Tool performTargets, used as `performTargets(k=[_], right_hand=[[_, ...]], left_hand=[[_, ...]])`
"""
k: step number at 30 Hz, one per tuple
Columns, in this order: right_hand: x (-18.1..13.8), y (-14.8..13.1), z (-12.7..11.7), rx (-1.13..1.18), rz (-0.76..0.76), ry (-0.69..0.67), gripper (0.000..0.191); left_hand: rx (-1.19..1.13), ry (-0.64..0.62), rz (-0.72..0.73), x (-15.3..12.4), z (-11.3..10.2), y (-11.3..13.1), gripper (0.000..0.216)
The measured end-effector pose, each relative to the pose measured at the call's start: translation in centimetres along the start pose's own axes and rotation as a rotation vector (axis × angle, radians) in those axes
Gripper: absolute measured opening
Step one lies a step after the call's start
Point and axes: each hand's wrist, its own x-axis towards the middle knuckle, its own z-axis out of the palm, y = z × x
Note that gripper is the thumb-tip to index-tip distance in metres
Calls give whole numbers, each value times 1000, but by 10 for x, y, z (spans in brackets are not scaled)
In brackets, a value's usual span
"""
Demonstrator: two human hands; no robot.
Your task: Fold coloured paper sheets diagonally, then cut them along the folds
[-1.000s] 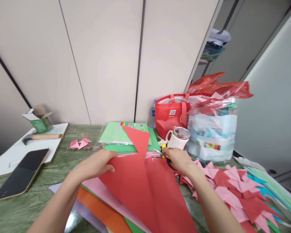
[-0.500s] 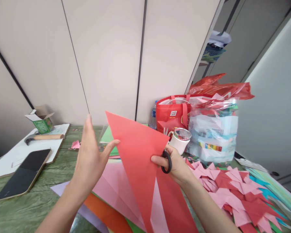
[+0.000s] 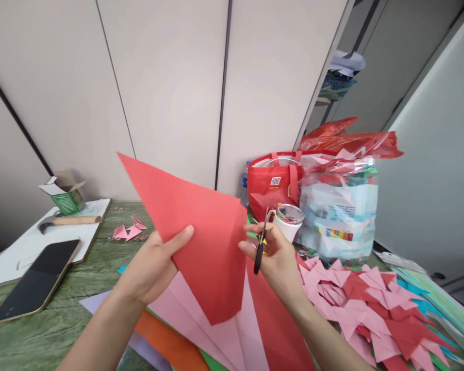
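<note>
A sheet of red paper (image 3: 201,232) is raised in front of me, its sharp corner pointing up and left. My left hand (image 3: 158,260) grips its left edge, thumb on the front and fingers behind. Black-handled scissors (image 3: 260,250) hang on the fingers of my right hand (image 3: 276,252), blades pointing up. The right fingertips are close beside the paper's right edge; whether they touch it I cannot tell. Below lie pink sheets (image 3: 193,314), an orange sheet (image 3: 166,337) and another red sheet (image 3: 280,319).
At left are a phone (image 3: 36,281), a hammer (image 3: 69,220) and a small green box (image 3: 67,198). A white mug (image 3: 288,221), a red bag (image 3: 270,180) and a plastic bag (image 3: 340,211) stand at the back right. Folded pink and red pieces (image 3: 371,304) are heaped at right.
My left hand has gone from spread and apart to gripping the red paper. The paper has shifted left and turned. My right fingers have come off the paper's face, keeping the scissors.
</note>
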Motion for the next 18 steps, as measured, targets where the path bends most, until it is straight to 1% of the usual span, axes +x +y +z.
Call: performTargets(k=[2, 7, 11, 14, 18], right_hand=[[5, 6, -3, -3, -30, 92, 35], [12, 15, -7, 69, 51, 115, 39], [11, 14, -9, 126, 27, 161, 40], [10, 11, -10, 79, -26, 229, 41], [10, 10, -10, 16, -56, 252, 38]], left_hand=[[-52, 48, 30, 4, -3, 2, 46], [-68, 24, 62, 12, -13, -3, 47], [-62, 15, 89, 19, -18, -9, 43], [-62, 12, 113, 21, -19, -11, 42], [-39, 13, 169, 22, -19, -12, 49]])
